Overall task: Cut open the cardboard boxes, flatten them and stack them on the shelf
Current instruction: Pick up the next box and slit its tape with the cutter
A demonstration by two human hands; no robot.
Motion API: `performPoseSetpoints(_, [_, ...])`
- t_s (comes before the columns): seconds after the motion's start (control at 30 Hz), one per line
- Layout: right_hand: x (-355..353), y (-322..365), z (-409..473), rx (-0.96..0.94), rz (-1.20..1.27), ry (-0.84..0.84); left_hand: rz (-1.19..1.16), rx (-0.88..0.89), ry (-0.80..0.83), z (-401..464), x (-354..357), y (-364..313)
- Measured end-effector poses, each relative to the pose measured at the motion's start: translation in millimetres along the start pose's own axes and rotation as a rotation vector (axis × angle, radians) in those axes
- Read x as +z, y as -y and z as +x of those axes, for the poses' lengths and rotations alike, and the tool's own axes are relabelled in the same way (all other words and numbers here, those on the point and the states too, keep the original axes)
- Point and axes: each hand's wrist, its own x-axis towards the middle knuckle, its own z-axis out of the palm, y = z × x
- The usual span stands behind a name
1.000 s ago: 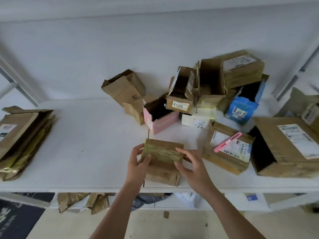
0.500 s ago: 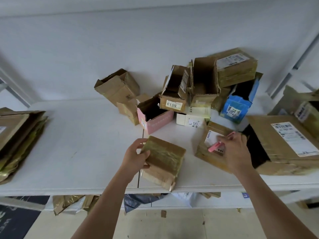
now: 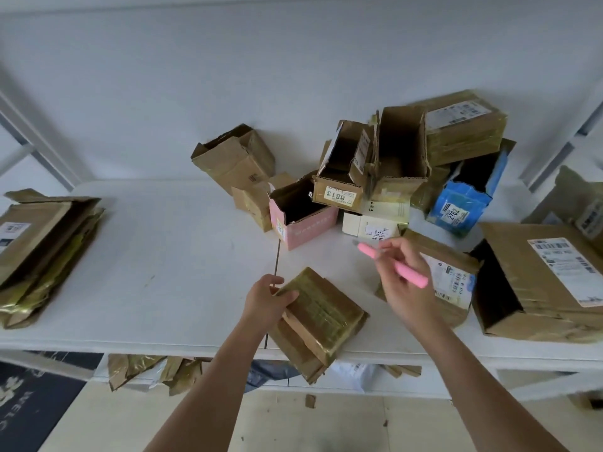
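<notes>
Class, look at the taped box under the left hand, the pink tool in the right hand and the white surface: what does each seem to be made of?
Taped box: brown cardboard, wrapped in glossy, yellowish clear tape that glints.
Pink tool: probably matte plastic, evenly coloured; a small greyish, maybe metal, tip shows.
White surface: smooth, faintly scuffed; laminate or plastic, can't say which.
</notes>
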Motion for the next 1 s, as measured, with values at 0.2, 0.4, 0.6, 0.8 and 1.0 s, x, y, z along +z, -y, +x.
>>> performPoseSetpoints(0.2, [50,2,-14,0.262,0.422,0.23,-0.064,-0.019,-0.098,-8,6,8])
performPoseSetpoints(0.4, [56,-14,-20,0.338,0.367,0.228,-0.384,-0.123,-0.012,-16,10,13])
performPoseSetpoints(0.6, [63,-11,-22,0.227,0.287,0.315,-0.467,-0.176,-0.033,-18,12,19])
performPoseSetpoints(0.8, [63,-13,-22,0.239,0.262,0.346,-0.465,-0.215,-0.035,-16,12,16])
performPoseSetpoints(1.0, [66,-10,-22,0.165,0.12,0.335,-0.478,-0.205,-0.048,-15,15,17])
